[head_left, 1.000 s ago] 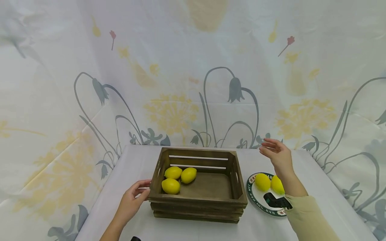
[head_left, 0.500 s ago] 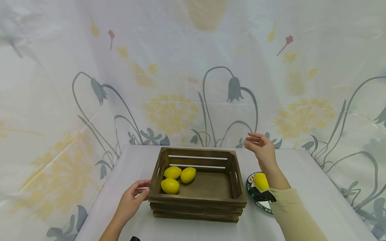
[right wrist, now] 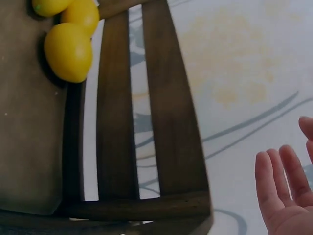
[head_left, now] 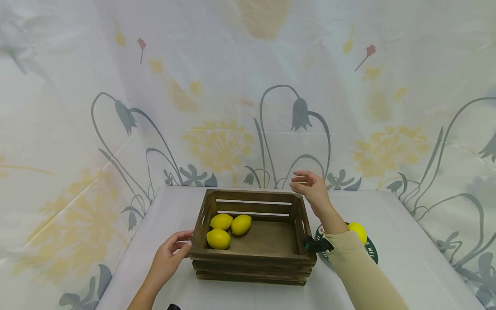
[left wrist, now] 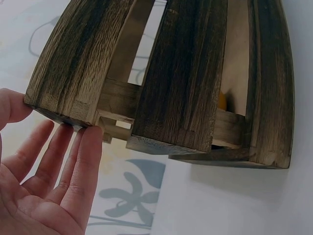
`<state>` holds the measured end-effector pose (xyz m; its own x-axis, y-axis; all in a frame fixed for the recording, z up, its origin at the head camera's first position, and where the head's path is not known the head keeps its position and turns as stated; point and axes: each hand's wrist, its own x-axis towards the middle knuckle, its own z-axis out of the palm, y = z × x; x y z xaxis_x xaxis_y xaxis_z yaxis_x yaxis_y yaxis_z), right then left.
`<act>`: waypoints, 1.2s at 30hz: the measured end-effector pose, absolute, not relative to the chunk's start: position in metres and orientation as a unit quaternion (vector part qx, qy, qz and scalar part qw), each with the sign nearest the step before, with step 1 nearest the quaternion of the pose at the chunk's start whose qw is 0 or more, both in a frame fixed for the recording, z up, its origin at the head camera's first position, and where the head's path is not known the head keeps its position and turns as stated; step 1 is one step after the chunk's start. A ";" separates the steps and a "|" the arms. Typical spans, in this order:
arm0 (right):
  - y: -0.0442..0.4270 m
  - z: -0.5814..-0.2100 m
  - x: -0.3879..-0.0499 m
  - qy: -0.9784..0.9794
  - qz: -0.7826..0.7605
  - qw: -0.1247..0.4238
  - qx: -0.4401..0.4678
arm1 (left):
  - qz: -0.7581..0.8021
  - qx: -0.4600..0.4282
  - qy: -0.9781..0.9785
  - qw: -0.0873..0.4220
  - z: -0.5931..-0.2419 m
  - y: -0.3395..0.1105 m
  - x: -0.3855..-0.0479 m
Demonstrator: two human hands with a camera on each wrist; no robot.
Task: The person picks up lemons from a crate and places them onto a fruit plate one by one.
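A dark brown slatted wooden crate [head_left: 253, 262] stands in the middle of the white table. Three yellow lemons [head_left: 241, 225] lie together at its left end. My left hand [head_left: 169, 254] touches the crate's left end near the rim; in the left wrist view its fingertips and thumb [left wrist: 14, 105] meet the crate's edge, fingers fairly straight. Above the crate's back right corner is my right hand [head_left: 311, 189], holding nothing, its fingers loosely extended. In the right wrist view, that hand [right wrist: 288, 191] is apart from the crate's slats [right wrist: 166, 98].
Right of the crate sits a plate [head_left: 372, 253] with a dark green lettered rim, partly behind my right forearm. One lemon [head_left: 357, 233] shows on it. A flower-printed cloth [head_left: 248, 107] hangs behind the table. A black wrist strap [head_left: 318, 244] overlaps the crate's right side.
My right hand has moved left from above the plate to above the crate's back right corner, empty throughout. My left hand has stayed at the crate's left end.
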<state>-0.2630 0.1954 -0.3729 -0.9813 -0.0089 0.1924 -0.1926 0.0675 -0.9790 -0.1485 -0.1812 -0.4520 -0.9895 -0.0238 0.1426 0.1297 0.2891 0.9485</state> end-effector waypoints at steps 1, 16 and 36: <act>0.194 -0.375 -0.265 -0.731 0.676 0.061 0.072 | -0.597 -0.032 -0.799 0.064 -0.452 -0.181 -0.149; 0.179 -0.394 -0.292 -0.772 0.609 -0.080 0.163 | -0.606 -0.034 -0.792 0.063 -0.452 -0.179 -0.148; 0.144 -0.408 -0.303 -0.791 0.498 -0.199 0.293 | -0.602 -0.030 -0.796 0.067 -0.451 -0.180 -0.147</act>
<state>-0.3028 0.1441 -0.4078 -0.7493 -0.6619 -0.0231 -0.2652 0.3318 -0.9053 -0.1471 -0.1804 -0.4515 -0.9894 -0.0324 0.1419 0.1277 0.2745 0.9531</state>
